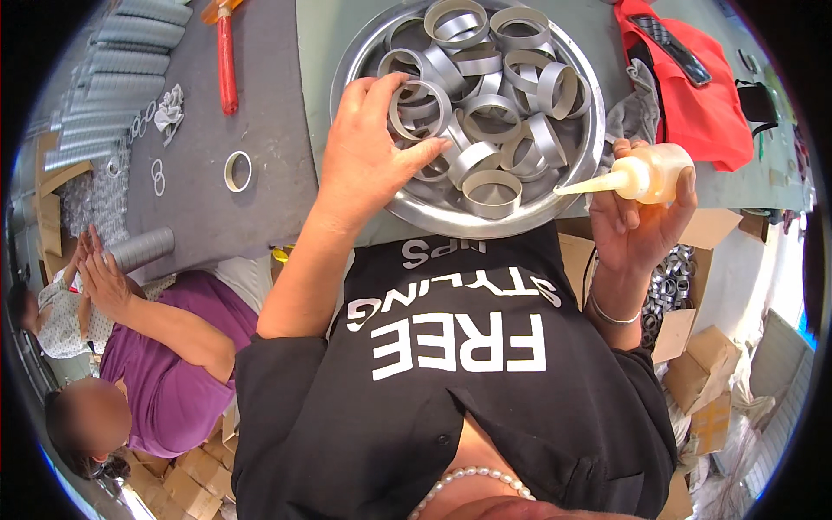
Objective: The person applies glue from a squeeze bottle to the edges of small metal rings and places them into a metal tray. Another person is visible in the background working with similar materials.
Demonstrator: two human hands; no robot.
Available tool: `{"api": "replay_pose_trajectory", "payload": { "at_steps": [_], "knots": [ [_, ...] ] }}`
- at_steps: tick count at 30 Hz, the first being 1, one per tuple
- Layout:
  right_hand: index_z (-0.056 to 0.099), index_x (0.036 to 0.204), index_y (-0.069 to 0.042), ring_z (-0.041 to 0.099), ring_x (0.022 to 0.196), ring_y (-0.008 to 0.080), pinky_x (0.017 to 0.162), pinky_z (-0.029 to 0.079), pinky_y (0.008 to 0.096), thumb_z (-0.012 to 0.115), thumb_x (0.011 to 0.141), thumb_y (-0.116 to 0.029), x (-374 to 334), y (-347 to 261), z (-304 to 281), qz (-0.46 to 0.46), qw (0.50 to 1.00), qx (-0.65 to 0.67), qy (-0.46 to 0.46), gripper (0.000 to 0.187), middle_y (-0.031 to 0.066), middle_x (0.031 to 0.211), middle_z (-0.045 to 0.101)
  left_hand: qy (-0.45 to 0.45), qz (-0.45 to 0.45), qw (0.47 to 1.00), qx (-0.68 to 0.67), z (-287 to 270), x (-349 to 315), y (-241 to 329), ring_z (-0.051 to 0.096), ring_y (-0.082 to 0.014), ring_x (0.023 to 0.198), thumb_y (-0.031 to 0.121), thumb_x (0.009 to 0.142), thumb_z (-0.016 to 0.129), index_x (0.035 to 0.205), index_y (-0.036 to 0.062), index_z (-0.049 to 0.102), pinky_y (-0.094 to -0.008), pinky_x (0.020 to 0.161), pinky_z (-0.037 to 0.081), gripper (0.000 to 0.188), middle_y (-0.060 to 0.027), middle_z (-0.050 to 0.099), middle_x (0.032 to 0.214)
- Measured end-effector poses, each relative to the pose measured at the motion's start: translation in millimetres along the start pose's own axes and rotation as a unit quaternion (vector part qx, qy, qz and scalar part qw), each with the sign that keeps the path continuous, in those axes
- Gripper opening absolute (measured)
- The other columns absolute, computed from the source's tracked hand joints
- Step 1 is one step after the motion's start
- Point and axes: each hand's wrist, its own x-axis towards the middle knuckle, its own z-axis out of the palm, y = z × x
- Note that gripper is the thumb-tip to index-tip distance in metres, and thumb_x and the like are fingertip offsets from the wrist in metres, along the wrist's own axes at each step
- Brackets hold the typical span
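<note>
Over the left part of a round metal tray (485,228), my left hand (360,156) grips a grey metal ring (445,110) between thumb and fingers. Several more silver-grey rings (492,192) lie heaped in the tray beneath and beside it, some on edge, some flat. My right hand (637,230) is wrapped round a squeeze bottle (654,176) of pale amber liquid at the tray's right side. The bottle lies tilted nearly level, its long tapered nozzle pointing left to the tray's rim.
A single ring (238,172) and a red-handled tool (227,65) lie on the dark tabletop. Left, a co-worker in purple (182,347) handles a ring stack (143,249). A red cloth bag (706,117) lies right; a cardboard box (672,334) of rings stands below the right hand.
</note>
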Motion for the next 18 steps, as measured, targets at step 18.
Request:
{"api": "replay_pose_trajectory", "payload": {
  "at_steps": [18],
  "knots": [
    [0.043,0.118,0.000,0.059,0.067,0.0245,0.052,0.051,0.0330,0.085,0.073,-0.041,-27,14,38,-0.401,0.692,-0.459,-0.387,0.074,0.0268,0.109,0.056,-0.266,-0.318,0.582,-0.700,-21,-69,47,0.069,-0.0311,0.095,0.053,0.091,0.063,0.135,-0.0047,0.040,-0.0339,0.067,0.062,0.076,-0.0202,0.060,0.117]
  ]
}}
